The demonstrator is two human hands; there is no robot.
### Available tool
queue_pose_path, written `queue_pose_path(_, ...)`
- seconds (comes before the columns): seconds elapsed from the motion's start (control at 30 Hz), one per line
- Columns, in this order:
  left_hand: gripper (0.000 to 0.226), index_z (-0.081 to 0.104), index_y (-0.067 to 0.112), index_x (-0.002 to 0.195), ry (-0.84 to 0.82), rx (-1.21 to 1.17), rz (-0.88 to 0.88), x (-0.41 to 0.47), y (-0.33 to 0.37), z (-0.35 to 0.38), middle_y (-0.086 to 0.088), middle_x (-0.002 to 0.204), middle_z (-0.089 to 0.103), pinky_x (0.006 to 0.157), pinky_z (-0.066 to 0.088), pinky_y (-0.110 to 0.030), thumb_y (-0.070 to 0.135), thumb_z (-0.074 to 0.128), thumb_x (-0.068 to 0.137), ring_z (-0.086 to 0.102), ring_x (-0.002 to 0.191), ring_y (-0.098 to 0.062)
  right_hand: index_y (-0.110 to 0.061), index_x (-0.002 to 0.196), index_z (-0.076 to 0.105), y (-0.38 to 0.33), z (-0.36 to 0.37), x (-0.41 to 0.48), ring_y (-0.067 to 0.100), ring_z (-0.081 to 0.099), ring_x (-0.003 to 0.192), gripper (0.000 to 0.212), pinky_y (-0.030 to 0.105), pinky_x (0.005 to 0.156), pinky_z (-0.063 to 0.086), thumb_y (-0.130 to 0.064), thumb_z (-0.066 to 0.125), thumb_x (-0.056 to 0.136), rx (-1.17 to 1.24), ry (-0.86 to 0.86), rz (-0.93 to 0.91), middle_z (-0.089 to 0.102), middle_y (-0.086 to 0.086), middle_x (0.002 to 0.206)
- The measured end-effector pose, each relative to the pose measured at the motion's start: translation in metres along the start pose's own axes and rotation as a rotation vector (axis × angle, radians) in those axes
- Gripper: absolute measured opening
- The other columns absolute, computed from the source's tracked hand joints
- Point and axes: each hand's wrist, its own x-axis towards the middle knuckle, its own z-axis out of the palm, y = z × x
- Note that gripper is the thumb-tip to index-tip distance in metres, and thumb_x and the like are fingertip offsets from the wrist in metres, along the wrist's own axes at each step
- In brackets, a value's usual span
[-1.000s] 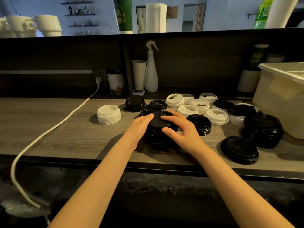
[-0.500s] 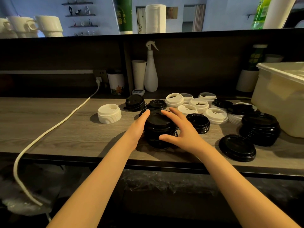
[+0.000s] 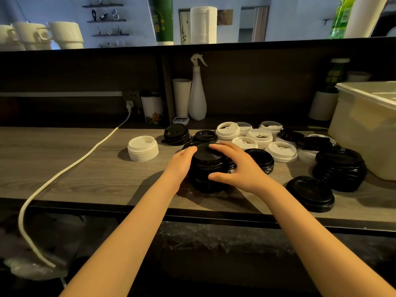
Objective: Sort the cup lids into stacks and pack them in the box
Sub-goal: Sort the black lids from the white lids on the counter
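white mugs (image 3: 42, 35) line the high ledge at far left. below, a white cable (image 3: 64, 174) runs from the wall socket across the grey wood-grain counter (image 3: 64, 151), past a stack of white lids (image 3: 143, 148). at centre the left hand (image 3: 182, 162) and right hand (image 3: 240, 168) curl around a black lid stack (image 3: 206, 168) standing on the counter, palms clasping its sides. loose white lids (image 3: 259, 136) and black piles (image 3: 339, 168) spread rightward to the pale box (image 3: 368, 129).

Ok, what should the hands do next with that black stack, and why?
Probably lift the black stack and carry it right to the box: the left hand and right hand cup its sides, and it looks fully piled.
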Motion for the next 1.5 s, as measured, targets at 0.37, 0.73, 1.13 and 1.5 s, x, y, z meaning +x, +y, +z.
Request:
queue_pose_path(0.37,0.026,0.059,0.01,0.111,0.268,0.445,0.3,0.052,0.034,-0.049,-0.008,0.111,0.06,0.079,0.04,-0.031,0.025,0.055,0.09,0.052,0.097,-0.019,-0.024,0.122,0.057,-0.002,-0.025,0.06,0.009,0.053,0.11,0.031,0.027,0.09,0.044,-0.03,0.055,0.093,0.132,0.153,0.091,0.058,-0.006,0.118)
queue_pose_path(0.73,0.097,0.018,0.017,0.148,-0.103,1.024,0.108,0.172,0.06,-0.075,-0.009,0.153,0.026,0.109,0.035,-0.043,0.034,0.077,0.074,0.032,0.137,-0.029,-0.017,0.121,0.058,0.036,-0.017,0.175,0.016,0.056,0.099,0.032,0.027,0.08,0.046,-0.029,0.056,0.091,-0.432,-0.245,0.186,0.061,0.004,0.118)
queue_pose_path(1.13,0.091,0.025,0.019,0.144,-0.193,1.085,0.096,0.224,0.049,-0.073,-0.005,0.144,0.037,0.099,0.041,-0.035,0.037,0.076,0.071,0.042,0.126,-0.025,-0.015,0.129,0.051,0.059,0.003,0.227,0.021,0.056,0.111,0.041,0.033,0.091,0.049,-0.029,0.057,0.091,-0.45,-0.317,0.17,0.058,0.006,0.125)
queue_pose_path(1.5,0.078,0.032,0.022,0.139,-0.057,0.748,0.273,0.192,0.086,-0.091,-0.006,0.133,0.042,0.085,0.047,-0.033,0.025,0.076,0.075,0.047,0.11,-0.022,-0.009,0.131,0.047,0.036,0.025,0.246,0.024,0.058,0.11,0.044,0.039,0.099,0.04,-0.037,0.032,0.101,0.428,-0.22,0.406,0.06,0.011,0.12)
